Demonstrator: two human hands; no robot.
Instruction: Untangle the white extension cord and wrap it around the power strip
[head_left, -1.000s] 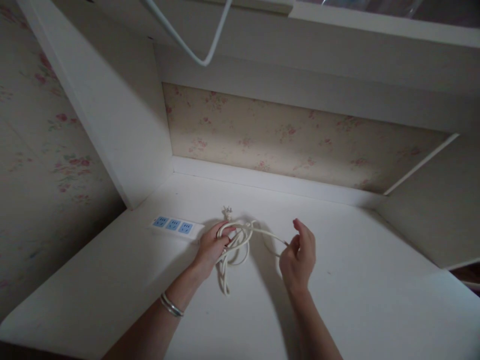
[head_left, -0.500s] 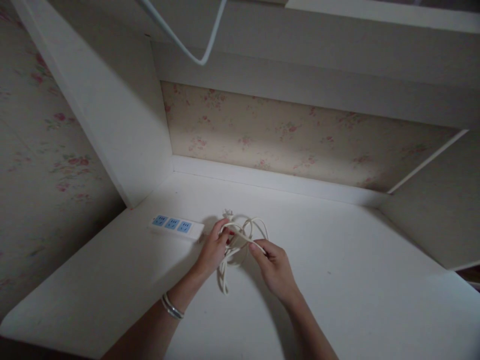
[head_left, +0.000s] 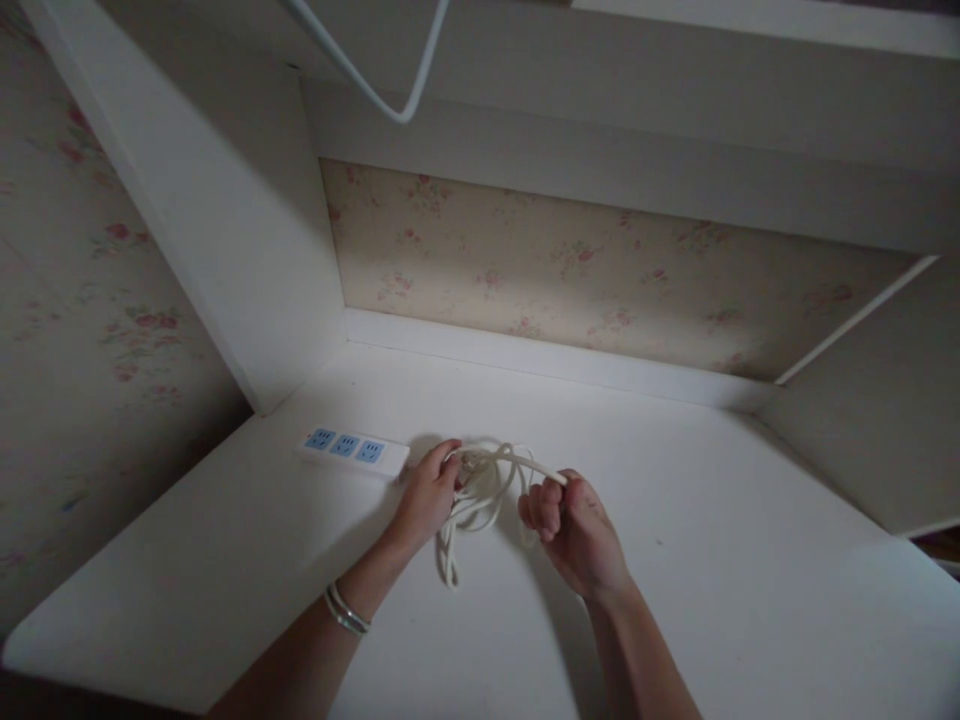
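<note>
A white power strip [head_left: 390,461] with blue socket faces lies on the desk, left of my hands. Its cream cord [head_left: 480,508] is gathered in loose loops between both hands, with a folded end hanging toward me. My left hand [head_left: 431,490], wearing bracelets at the wrist, is closed around the bundle's left side. Pinched in my right hand [head_left: 574,525] is a length of the cord, drawn out to the right of the loops. The plug cannot be made out among the coils.
The white desk [head_left: 675,600] has a raised back strip and a side panel [head_left: 225,230] at left. Overhead hangs a pale bent tube [head_left: 405,112], below a shelf board [head_left: 600,130]. Floral wallpaper [head_left: 517,260] covers the wall behind.
My right hand has moved to the right and turned, pulling the cord taut from the bundle. The plug prongs that showed above my left hand are now out of sight. The power strip stays put.
</note>
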